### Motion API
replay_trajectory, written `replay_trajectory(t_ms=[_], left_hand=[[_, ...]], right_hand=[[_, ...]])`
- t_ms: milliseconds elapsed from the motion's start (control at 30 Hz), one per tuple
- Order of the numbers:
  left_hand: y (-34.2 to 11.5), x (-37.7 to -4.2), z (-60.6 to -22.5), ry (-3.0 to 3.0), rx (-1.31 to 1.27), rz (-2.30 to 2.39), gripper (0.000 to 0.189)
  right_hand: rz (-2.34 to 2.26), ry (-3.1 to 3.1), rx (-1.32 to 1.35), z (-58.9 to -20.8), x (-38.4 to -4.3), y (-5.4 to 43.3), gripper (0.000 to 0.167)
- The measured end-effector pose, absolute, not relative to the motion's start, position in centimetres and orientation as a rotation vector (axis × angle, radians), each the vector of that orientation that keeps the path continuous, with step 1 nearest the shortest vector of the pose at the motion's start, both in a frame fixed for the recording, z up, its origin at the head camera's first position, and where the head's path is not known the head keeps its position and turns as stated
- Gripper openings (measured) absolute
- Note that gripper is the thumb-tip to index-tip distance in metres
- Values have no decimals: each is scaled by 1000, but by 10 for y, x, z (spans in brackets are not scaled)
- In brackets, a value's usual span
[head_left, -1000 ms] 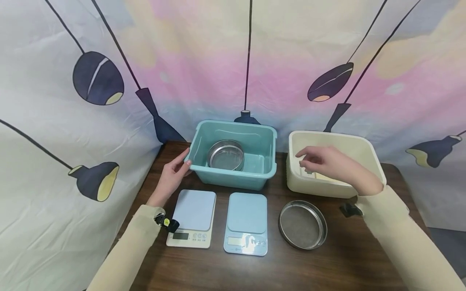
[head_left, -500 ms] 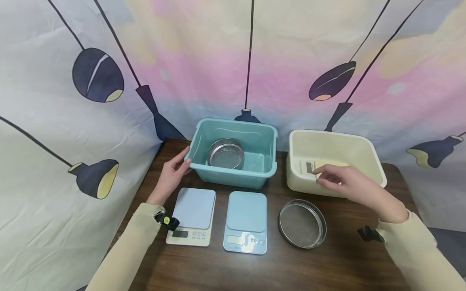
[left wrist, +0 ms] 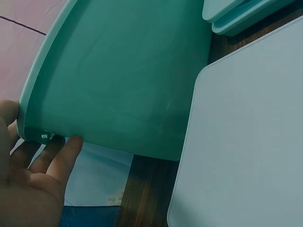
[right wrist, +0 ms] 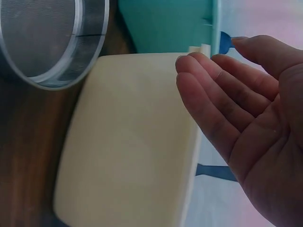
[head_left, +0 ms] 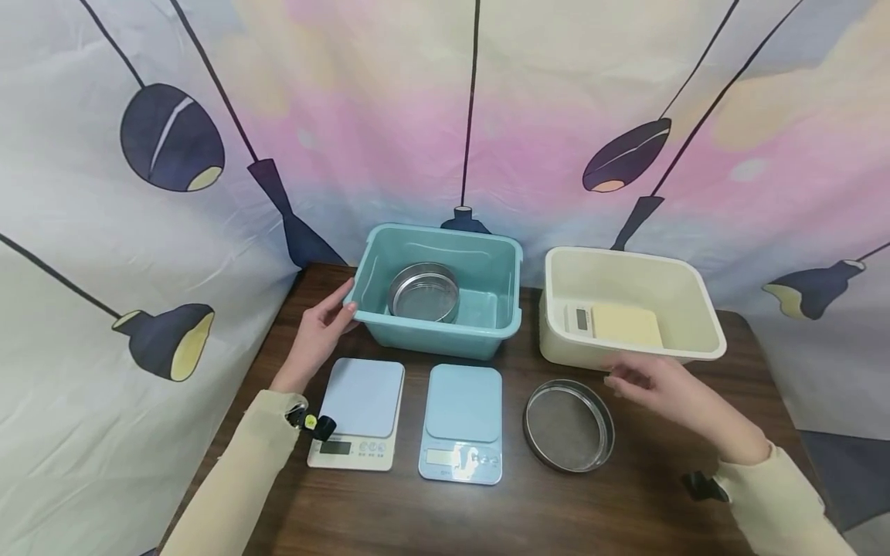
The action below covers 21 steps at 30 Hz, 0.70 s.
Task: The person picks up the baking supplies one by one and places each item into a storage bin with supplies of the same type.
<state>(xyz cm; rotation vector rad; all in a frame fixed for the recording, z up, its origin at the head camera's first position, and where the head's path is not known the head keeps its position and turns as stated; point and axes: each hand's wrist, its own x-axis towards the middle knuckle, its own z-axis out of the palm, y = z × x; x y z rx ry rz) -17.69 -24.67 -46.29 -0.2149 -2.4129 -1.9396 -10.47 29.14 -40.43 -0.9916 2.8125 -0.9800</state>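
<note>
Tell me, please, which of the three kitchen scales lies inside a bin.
It is the yellow-topped scale in the cream bin. The white scale and the blue scale both lie directly on the table.

cream sleeves (head_left: 222, 479) | left-wrist device (head_left: 324, 428): black, yellow dot (head_left: 310, 422) | right-wrist device (head_left: 705, 486): black

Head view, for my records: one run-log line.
left hand grips teal bin rim; right hand empty near cream bin; sieve in teal bin; scale in cream bin

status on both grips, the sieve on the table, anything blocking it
Left grip holds teal bin by rim; right grip empty, near cream bin; sieve flat on table; nothing seen on top.
</note>
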Motion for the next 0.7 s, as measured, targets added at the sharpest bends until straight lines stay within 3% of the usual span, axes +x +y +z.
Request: replay_trajectory(t_ms=[433,700], left_hand=[[-242,-190,-455,-2403,-272,-1954,54],[-251,-179,-459,-2411,-247,-1962,53]], right_hand=[[-835,2957,-788,-448,-88,317,20],[-850,2891,-594,-481,-74,316,18]])
